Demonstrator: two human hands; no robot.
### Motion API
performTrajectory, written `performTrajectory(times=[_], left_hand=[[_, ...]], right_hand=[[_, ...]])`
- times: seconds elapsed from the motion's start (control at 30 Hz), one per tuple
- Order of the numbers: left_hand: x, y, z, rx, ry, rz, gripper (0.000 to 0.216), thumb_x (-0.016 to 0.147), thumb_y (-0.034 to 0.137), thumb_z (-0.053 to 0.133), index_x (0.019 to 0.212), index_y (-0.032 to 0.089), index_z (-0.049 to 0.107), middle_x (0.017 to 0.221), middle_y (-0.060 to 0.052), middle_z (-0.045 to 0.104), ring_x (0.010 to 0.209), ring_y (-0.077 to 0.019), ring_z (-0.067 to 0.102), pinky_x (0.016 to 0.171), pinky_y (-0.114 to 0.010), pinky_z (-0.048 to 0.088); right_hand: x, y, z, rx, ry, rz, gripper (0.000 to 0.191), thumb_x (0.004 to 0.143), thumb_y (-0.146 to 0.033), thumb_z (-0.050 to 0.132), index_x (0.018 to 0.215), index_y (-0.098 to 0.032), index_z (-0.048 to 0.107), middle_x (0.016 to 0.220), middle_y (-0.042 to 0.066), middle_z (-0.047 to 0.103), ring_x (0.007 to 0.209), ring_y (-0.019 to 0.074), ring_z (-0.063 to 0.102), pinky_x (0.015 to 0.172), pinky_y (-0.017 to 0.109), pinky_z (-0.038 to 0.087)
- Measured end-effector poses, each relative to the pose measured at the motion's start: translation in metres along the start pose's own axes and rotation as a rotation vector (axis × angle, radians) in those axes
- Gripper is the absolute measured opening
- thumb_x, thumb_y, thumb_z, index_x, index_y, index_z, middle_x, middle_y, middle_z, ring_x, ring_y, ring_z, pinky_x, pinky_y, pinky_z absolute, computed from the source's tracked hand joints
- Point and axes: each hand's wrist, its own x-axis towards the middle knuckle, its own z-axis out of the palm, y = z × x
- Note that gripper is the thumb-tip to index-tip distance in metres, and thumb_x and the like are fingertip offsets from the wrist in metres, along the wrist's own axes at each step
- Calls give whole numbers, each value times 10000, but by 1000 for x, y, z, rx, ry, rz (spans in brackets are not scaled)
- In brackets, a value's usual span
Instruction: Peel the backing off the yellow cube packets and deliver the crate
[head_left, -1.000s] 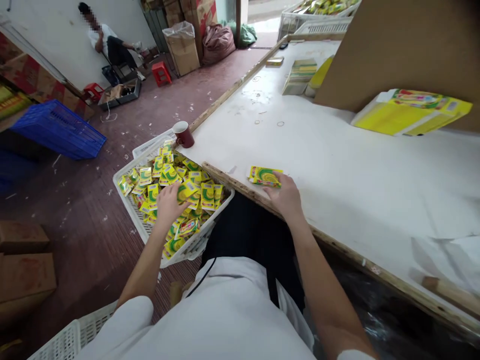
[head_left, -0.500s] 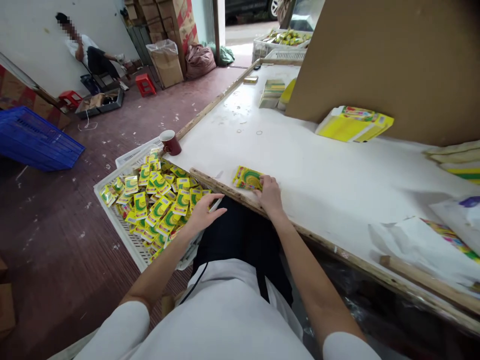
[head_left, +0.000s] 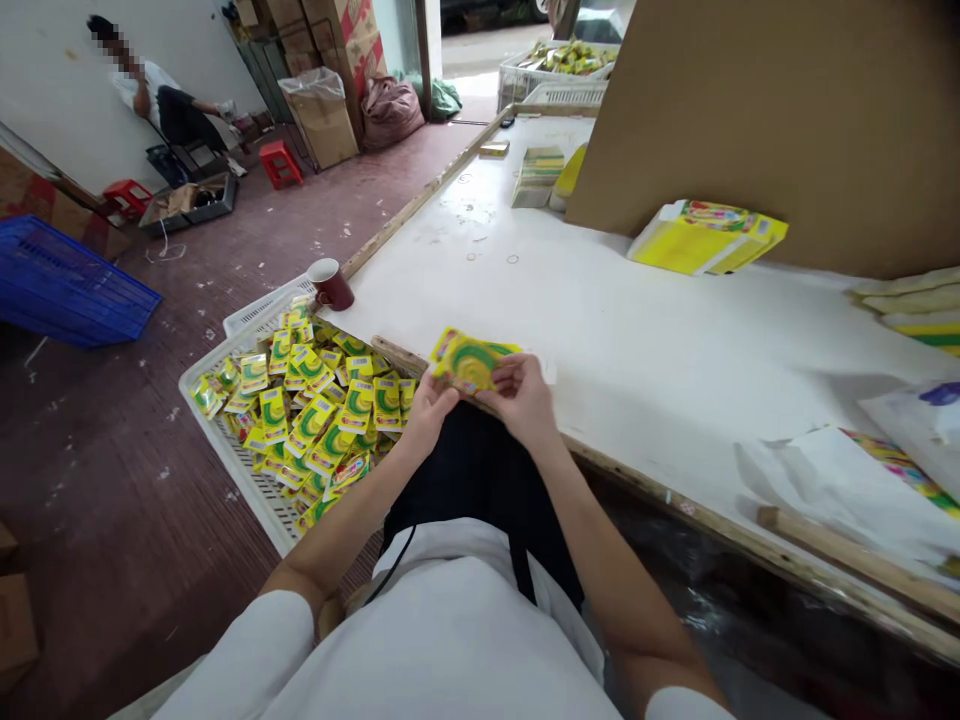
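Note:
Both of my hands hold a yellow packet (head_left: 471,362) with a green swirl on it, above the table's front edge. My left hand (head_left: 426,415) is closed on its lower left corner. My right hand (head_left: 525,398) pinches its right end. Behind it, more yellow shows, perhaps a second packet; I cannot tell how many lie together. To the left, a white plastic crate (head_left: 225,470) is heaped with several loose packets (head_left: 311,420) of the same yellow and green.
A dark red mug (head_left: 332,286) stands at the corner of the white table (head_left: 585,330). Further back are a yellow box (head_left: 709,238) and a large cardboard sheet (head_left: 750,120). A seated person (head_left: 169,100) and a blue crate (head_left: 75,285) are off to the left.
My left hand has come from over the crate to the packet and closed on it. The packet, lying on the table before, is now lifted and drawn slightly left towards me.

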Motion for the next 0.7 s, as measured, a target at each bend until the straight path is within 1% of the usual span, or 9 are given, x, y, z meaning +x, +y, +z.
performTrajectory(times=[0.07, 0.13, 0.2, 0.3, 0.37, 0.43, 0.53, 0.6, 0.7], left_hand=[[2, 6, 12, -178, 56, 51, 578, 701, 613, 762, 1109, 222, 641, 1056, -64, 701, 1069, -227, 649, 933, -361, 507], [2, 17, 23, -286, 99, 73, 508, 735, 654, 700, 977, 211, 647, 891, -42, 684, 944, -214, 672, 870, -356, 524], [2, 28, 29, -351, 142, 84, 456, 749, 640, 689, 857, 204, 608, 745, -4, 614, 765, -168, 650, 776, -322, 532], [2, 37, 29, -402, 207, 103, 450, 742, 618, 716, 790, 204, 544, 650, 40, 509, 596, -102, 553, 646, -254, 498], [1, 36, 24, -405, 261, 110, 489, 712, 643, 738, 772, 207, 525, 626, 54, 473, 553, -83, 512, 595, -228, 472], [0, 32, 18, -359, 276, 105, 553, 659, 716, 736, 782, 212, 544, 649, 46, 504, 581, -92, 535, 611, -236, 488], [-3, 25, 7, -198, 133, 93, 694, 553, 791, 744, 932, 221, 630, 840, -22, 651, 833, -178, 652, 778, -308, 538], [-5, 23, 1, -111, 33, 69, 718, 562, 721, 799, 1060, 222, 661, 1023, -65, 700, 1026, -225, 656, 904, -346, 521], [-6, 19, -3, -90, 56, 21, 556, 665, 578, 822, 1073, 217, 710, 1085, -61, 732, 1061, -213, 666, 961, -345, 501]], right_hand=[[-20, -12, 18, 111, -132, -1, 556, 654, -421, 842, 1022, -259, 458, 778, -39, 602, 661, 148, 585, 631, 299, 500], [-39, -21, 34, 192, -177, -13, 516, 702, -424, 816, 1030, -261, 453, 769, -38, 598, 688, 150, 594, 655, 297, 507], [-53, -28, 44, 217, -192, -40, 472, 745, -400, 786, 1065, -255, 471, 842, -13, 614, 793, 161, 617, 750, 316, 526], [-63, -34, 51, 193, -266, -47, 464, 755, -371, 771, 1126, -244, 522, 1036, 40, 629, 952, 182, 617, 864, 342, 528], [-63, -34, 53, 219, -297, -12, 506, 711, -376, 802, 1123, -241, 542, 1045, 43, 643, 946, 191, 622, 836, 338, 534], [-58, -32, 51, 255, -284, 40, 527, 667, -372, 831, 1097, -240, 556, 948, 20, 667, 863, 188, 632, 771, 327, 531], [-47, -30, 41, 290, -204, 98, 462, 655, -351, 838, 1032, -242, 595, 866, -4, 679, 784, 169, 629, 741, 315, 516], [-41, -31, 32, 346, -180, 117, 409, 675, -346, 831, 1018, -247, 631, 927, 1, 698, 835, 162, 640, 795, 316, 516], [-37, -32, 24, 498, -209, 176, 394, 683, -374, 842, 1019, -262, 669, 987, 1, 718, 911, 161, 652, 860, 316, 521]])
